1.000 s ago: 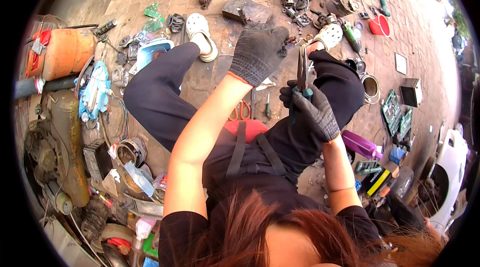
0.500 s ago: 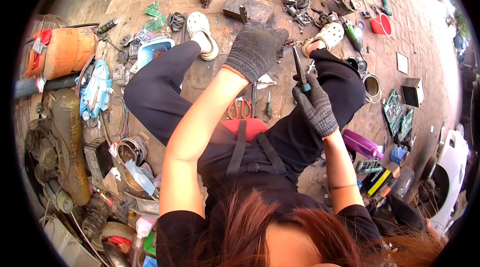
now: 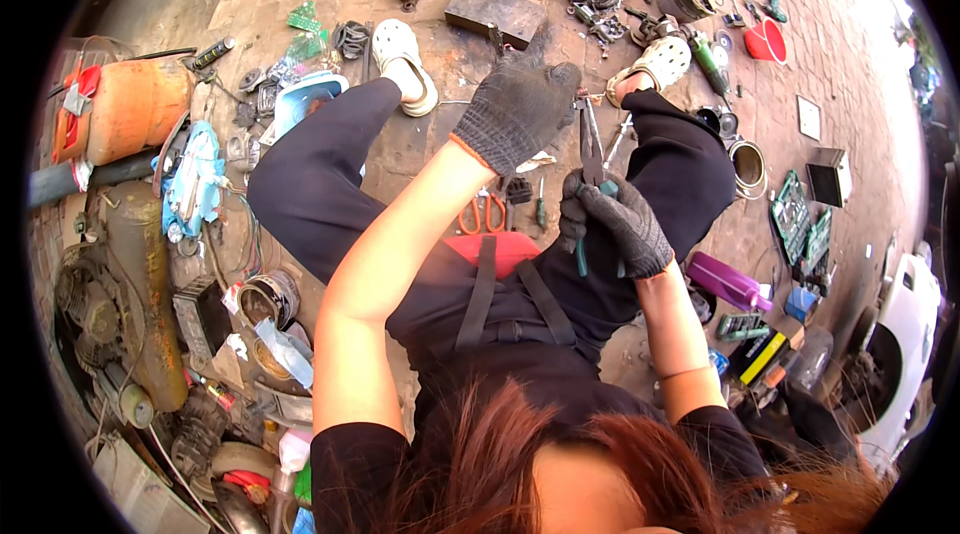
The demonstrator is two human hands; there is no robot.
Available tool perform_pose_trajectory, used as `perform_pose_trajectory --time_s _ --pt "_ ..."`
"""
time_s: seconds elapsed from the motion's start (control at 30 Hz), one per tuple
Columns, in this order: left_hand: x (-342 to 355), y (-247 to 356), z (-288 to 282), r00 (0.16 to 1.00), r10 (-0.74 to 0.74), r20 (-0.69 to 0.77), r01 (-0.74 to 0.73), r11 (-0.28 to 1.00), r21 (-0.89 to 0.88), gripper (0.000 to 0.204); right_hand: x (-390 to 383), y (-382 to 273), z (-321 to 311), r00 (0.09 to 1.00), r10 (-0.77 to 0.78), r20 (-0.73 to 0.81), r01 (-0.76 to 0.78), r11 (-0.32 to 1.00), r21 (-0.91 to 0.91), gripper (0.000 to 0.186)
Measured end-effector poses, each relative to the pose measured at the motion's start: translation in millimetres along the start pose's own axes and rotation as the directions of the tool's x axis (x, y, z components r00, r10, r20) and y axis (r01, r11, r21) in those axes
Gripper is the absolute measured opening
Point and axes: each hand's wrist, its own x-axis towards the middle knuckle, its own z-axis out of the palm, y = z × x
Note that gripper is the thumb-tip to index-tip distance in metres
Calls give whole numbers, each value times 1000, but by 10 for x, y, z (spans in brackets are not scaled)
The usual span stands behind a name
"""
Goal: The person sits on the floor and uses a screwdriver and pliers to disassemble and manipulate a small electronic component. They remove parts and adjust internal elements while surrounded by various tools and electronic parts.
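Note:
My left hand [image 3: 515, 106], in a dark knit glove with an orange cuff, is closed around a part I cannot make out. A dark metal piece sticks out above its fingers, and a small reddish bit shows at its right side. My gloved right hand [image 3: 625, 222] grips long-nose pliers [image 3: 592, 159] with teal handles. Those handles are spread, and the long jaws point up to the reddish bit beside my left hand; whether they touch it is unclear. Between my legs lie orange-handled scissors [image 3: 483, 214] and a small green-handled screwdriver [image 3: 541, 206].
A dark metal block [image 3: 495, 14] lies beyond my left hand. Scattered motor parts [image 3: 600, 9], a green power tool [image 3: 709, 64] and a red bucket [image 3: 766, 41] are farther right. An orange tank [image 3: 140, 106] lies left; a purple bottle [image 3: 728, 282] is by my right forearm.
The pliers have turned in my right hand; their handles now stand apart and both jaws show. My left hand has shifted slightly down and right, still closed.

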Motion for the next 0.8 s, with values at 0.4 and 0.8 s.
perform_pose_trajectory --time_s 0.4,0.8 --pt "-321 -87 194 977 47 -209 -83 983 -166 20 -62 307 -6 973 108 203 -183 896 404 25" --pt "-531 -106 436 928 -18 -372 -88 960 -267 13 38 666 -16 879 -1 477 -383 592 709 26"
